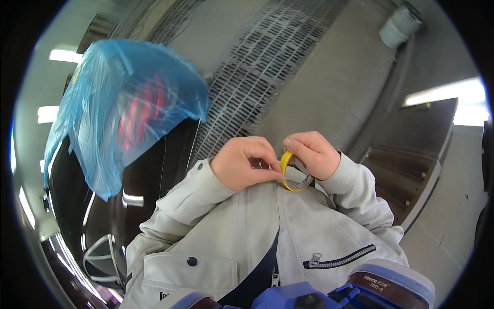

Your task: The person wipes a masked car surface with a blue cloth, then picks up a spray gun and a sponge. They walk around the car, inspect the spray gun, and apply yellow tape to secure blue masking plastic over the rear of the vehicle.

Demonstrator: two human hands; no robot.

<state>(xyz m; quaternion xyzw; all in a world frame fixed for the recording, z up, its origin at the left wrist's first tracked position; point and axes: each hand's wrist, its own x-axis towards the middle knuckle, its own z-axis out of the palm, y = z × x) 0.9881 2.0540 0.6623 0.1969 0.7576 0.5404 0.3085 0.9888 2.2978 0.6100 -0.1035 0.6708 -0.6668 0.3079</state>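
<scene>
A narrow roll of yellow tape (286,184) is held in front of my chest, its round core facing partly toward the right. My left hand (243,162) pinches the near left side of the roll with thumb and fingertips. On the far upper side, my right hand (315,154) grips the roll, its thumb pressed along the yellow edge and its other fingers curled behind. Whether a tape end has been lifted off cannot be made out.
To the left, a dark glossy car (144,170) has blue plastic film (103,118) draped over a red light. Floor grating (252,67) runs beyond my hands. A metal drum (400,26) stands far right, near a dark panel (411,154). A blue respirator (303,296) hangs at my chest.
</scene>
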